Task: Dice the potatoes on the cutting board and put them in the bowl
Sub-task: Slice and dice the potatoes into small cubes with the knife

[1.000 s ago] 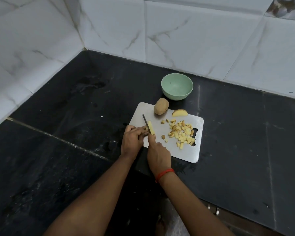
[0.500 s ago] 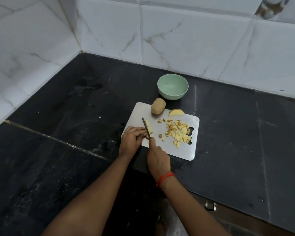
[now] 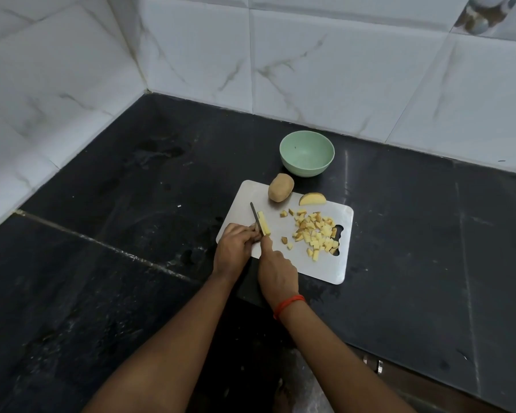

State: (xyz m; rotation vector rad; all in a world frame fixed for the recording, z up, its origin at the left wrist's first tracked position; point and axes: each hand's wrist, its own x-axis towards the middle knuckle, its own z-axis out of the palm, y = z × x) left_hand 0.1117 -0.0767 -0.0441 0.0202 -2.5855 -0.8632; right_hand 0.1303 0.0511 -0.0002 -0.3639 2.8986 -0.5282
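Note:
A white cutting board (image 3: 325,266) lies on the black counter. My right hand (image 3: 277,271) grips a small knife (image 3: 255,215), index finger along its back, the blade lying against a pale potato strip (image 3: 264,223). My left hand (image 3: 236,247) pinches the near end of that strip. A pile of diced potato (image 3: 316,234) sits on the board's right half. At the board's far edge stand a whole unpeeled potato (image 3: 280,187) and a potato wedge (image 3: 312,199). The green bowl (image 3: 306,153), with nothing inside, stands behind the board.
The black stone counter (image 3: 131,234) runs into a corner of white marbled wall tiles (image 3: 340,70) at the back and left. The counter's front edge shows at the lower right, with a small metal fitting (image 3: 377,365) under it.
The camera has shifted slightly. Both hands stay at the strip on the board's left; the knife blade has shifted slightly against it.

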